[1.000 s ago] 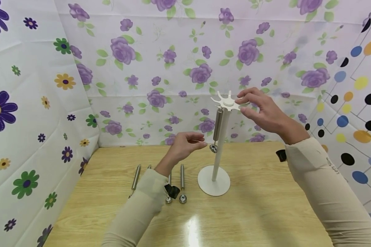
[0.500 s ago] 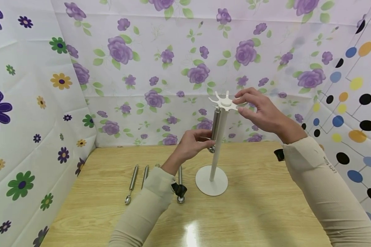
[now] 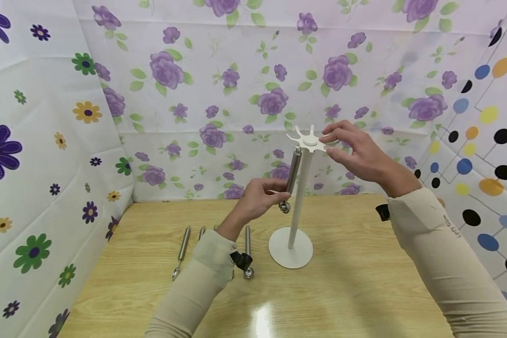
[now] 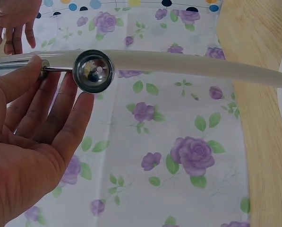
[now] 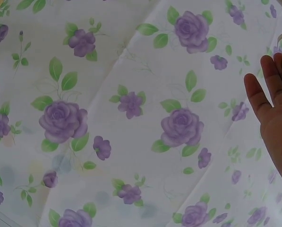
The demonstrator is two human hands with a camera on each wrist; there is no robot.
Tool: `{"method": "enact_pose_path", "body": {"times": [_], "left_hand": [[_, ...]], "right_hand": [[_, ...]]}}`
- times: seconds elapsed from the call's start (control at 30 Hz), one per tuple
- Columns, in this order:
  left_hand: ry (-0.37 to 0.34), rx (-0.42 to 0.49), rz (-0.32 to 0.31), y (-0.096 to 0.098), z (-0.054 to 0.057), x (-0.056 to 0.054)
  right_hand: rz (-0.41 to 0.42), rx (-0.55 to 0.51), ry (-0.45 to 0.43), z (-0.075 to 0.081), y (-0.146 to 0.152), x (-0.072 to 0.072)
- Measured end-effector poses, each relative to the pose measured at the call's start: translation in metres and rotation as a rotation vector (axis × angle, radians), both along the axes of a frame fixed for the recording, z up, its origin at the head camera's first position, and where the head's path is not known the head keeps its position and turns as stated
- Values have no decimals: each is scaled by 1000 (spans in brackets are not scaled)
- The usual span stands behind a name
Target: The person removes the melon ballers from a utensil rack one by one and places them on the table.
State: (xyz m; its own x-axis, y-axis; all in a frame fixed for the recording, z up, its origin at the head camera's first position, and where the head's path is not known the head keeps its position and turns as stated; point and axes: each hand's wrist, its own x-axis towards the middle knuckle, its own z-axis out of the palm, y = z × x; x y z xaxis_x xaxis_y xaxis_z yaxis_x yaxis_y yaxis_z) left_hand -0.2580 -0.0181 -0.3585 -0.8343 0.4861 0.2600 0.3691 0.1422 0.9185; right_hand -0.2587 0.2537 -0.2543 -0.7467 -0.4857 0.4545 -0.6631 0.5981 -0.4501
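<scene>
A steel melon baller hangs from a hook of the white stand, its lower end swung slightly left of the pole. My left hand pinches its handle low down, between thumb and fingers. In the left wrist view, the round bowl faces the camera just past the fingertips, with the pole behind it. At the top of the stand, my right hand grips the edge of the hook disc with thumb and fingers. Only a corner of that disc appears in the right wrist view.
On the wooden table, left of the stand's round base, lie several metal-handled utensils, including a small spoon and a round-headed one. The left sleeve partly covers them. Flowered cloth hangs behind.
My left hand has moved right from beside the hanging melon baller and taken hold of its handle, then drawn its lower end a little left. The right hand stays at the disc.
</scene>
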Motion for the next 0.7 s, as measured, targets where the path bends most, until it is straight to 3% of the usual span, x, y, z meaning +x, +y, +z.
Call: {"method": "enact_pose_path", "body": {"times": [0.47, 0.7], "left_hand": [[-6, -12, 16, -16, 10, 6], [-54, -49, 82, -34, -2, 7]], "right_hand": [[12, -15, 11, -1, 0, 0], [10, -24, 8, -1, -2, 0]]}}
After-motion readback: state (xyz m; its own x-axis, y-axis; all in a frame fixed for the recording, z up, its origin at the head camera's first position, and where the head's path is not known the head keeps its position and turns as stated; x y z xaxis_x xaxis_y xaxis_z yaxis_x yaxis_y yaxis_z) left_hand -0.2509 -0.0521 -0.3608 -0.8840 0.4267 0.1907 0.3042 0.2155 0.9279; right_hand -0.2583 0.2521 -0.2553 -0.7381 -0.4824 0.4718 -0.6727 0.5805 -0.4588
